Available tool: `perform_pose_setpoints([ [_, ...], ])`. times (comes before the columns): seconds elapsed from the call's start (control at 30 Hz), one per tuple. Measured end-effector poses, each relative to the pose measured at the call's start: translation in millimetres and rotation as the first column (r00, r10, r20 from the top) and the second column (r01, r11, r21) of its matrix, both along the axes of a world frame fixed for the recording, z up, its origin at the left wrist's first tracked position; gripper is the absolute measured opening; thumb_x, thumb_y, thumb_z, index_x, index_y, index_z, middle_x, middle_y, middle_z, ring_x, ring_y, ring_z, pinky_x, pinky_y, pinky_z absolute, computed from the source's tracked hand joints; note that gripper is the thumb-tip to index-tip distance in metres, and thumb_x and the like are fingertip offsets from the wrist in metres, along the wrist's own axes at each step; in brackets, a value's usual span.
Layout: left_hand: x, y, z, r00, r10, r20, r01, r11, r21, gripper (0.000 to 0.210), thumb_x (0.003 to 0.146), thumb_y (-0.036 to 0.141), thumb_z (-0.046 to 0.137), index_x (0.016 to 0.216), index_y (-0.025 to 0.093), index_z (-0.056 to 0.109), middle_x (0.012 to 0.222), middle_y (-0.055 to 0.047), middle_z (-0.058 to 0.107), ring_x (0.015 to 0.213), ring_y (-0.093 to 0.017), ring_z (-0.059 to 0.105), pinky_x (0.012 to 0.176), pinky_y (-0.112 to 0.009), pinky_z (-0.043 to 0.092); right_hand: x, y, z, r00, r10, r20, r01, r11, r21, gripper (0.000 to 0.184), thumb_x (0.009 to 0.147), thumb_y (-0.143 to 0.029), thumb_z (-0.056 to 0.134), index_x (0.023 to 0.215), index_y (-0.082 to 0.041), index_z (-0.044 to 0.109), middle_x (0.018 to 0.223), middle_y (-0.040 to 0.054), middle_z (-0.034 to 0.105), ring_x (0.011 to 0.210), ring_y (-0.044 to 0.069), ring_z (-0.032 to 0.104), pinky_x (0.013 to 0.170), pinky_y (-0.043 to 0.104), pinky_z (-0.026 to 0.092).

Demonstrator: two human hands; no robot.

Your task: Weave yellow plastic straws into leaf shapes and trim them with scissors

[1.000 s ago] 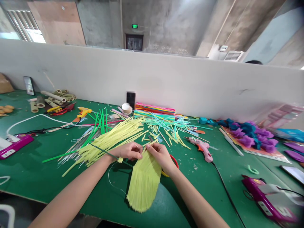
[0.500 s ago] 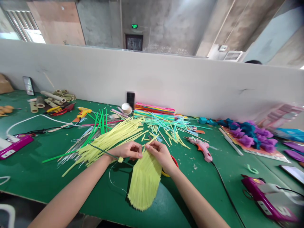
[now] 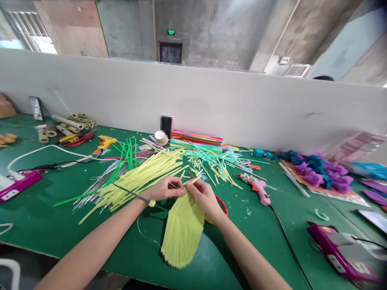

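Note:
A flat yellow-green panel of pipe cleaners (image 3: 184,233), fringed at its lower end, hangs from my fingers over the table. My right hand (image 3: 207,197) is closed in a pinch on its upper right edge. At the top of the panel my left hand (image 3: 165,188) is closed, thumb and finger together on a thin wire (image 3: 138,225) that loops down to the panel's lower left side. Beside my left wrist lies a dark green stem (image 3: 127,190) with a small yellow ball (image 3: 151,203). Red-and-yellow handles (image 3: 223,204) show partly behind my right hand.
Loose yellow pipe cleaners (image 3: 145,173) are piled beyond my left hand, cut turquoise ones (image 3: 208,151) further back. A pink glue gun (image 3: 258,189) with its cord lies at right, a yellow glue gun (image 3: 106,143) at left. Power strips (image 3: 338,253) and purple flowers (image 3: 332,173) stand right.
My left hand has shifted slightly up and right, nearer the panel's top edge. The panel has tilted a little, its lower end moving left. My right hand keeps its pinch.

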State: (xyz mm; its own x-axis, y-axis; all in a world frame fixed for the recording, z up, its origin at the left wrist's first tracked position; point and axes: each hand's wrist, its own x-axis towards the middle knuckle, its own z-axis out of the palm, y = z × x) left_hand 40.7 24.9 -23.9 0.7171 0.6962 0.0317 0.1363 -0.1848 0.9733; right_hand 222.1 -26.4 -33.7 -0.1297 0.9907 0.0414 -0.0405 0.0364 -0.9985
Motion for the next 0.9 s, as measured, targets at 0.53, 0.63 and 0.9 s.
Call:
perform_pose_setpoints([
  [0.53, 4, -1, -4.1, 0.999, 0.041, 0.026, -0.041, 0.999, 0.002, 0.022, 0.079, 0.034, 0.062, 0.071, 0.014, 0.056, 0.057, 0.005, 0.048, 0.052, -0.008, 0.044, 0.049, -0.019, 0.035, -1, 1, -2.4, 0.982, -0.051, 0.18, 0.016, 0.982, 0.188, 0.03, 0.088, -0.046, 0.053, 0.082, -0.017, 0.058, 0.075, 0.0004, 0.055, 0.066, 0.013, 0.051, 0.058, 0.023, 0.04],
  [0.63, 3, 0, -4.5, 1.0, 0.011, 0.015, -0.011, 1.0, 0.01, 0.022, 0.079, 0.035, 0.063, 0.074, 0.014, 0.057, 0.06, 0.004, 0.05, 0.053, -0.008, 0.046, 0.049, -0.019, 0.037, -3, 2, -5.0, 0.978, -0.064, 0.2, 0.024, 0.98, 0.197, 0.031, 0.088, -0.047, 0.053, 0.08, -0.017, 0.057, 0.074, 0.0002, 0.055, 0.066, 0.013, 0.051, 0.058, 0.023, 0.04],
  [0.9, 4, 2, -14.4, 0.998, 0.036, -0.05, -0.037, 0.999, -0.03, 0.027, 0.075, 0.039, 0.067, 0.072, 0.013, 0.061, 0.06, 0.003, 0.054, 0.051, -0.008, 0.048, 0.049, -0.02, 0.038, 26, 7, 22.5, 0.8, -0.006, 0.6, -0.126, 0.976, 0.178, 0.04, 0.086, -0.057, 0.048, 0.091, -0.019, 0.061, 0.081, 0.0033, 0.066, 0.069, 0.017, 0.059, 0.062, 0.027, 0.044],
])
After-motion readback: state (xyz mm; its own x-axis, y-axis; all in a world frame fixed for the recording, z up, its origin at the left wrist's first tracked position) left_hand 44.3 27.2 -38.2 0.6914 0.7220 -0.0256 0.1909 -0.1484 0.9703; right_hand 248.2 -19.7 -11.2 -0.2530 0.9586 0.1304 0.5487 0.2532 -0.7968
